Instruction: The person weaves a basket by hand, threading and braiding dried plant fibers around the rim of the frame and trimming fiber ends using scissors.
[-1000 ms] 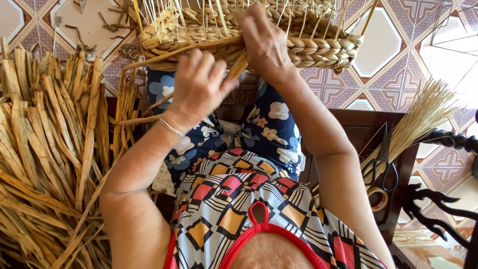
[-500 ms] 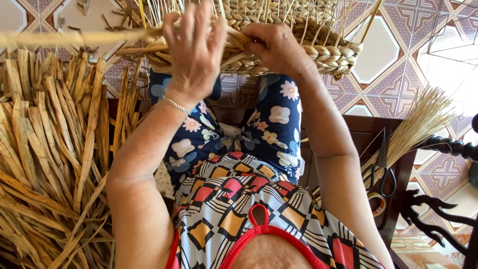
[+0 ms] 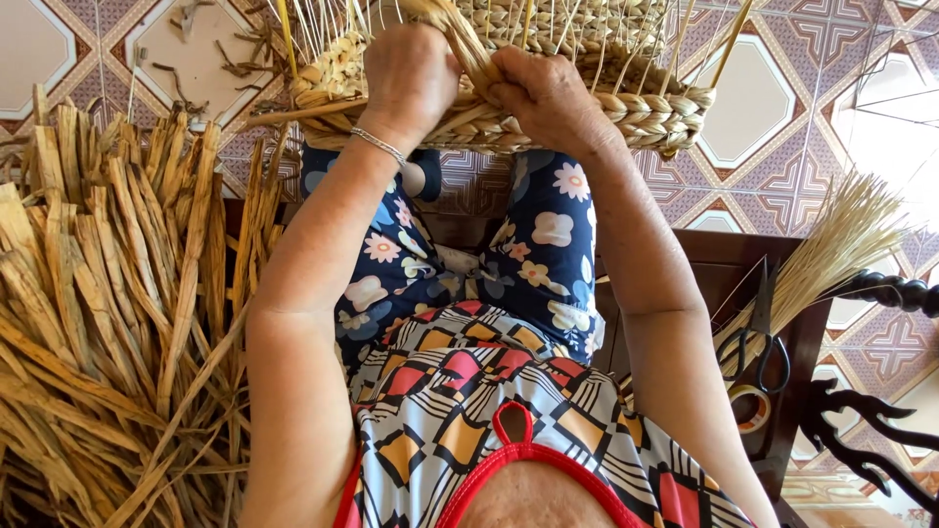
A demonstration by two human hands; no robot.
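Woven basket [image 3: 587, 93], half-made, of dried straw-coloured fibre, held over the person's knees at the top of the view; braided rim toward the person, thin upright stakes rising from it.

Left hand [image 3: 409, 78]: fingers curled shut over the braided rim at its left part, knuckles up, a thin silver bracelet [image 3: 380, 147] on the wrist.

Right hand [image 3: 543, 93]: closed on a thick fibre strand [image 3: 460, 34] that comes down from the upper edge of the view to the rim; thumb and fingers pinch it against the braid. The two hands sit just beside each other, nearly touching.

Lap: dark blue flowered trousers [image 3: 548, 264] below the basket; a patterned top [image 3: 469, 411] in red, orange and white nearer the camera.

Left side: a large heap of flat dried reed strips [image 3: 108, 323] lying on the tiled floor [image 3: 743, 98], close against the left arm.

Right side: a dark wooden seat [image 3: 729, 259] carrying black-handled scissors [image 3: 758, 332], a roll of tape [image 3: 751, 406] near its front edge and a bundle of fine pale straws [image 3: 831, 249] fanned toward its far right corner.

Loose fibre scraps [image 3: 235, 54] lie on the floor past the basket's left end.
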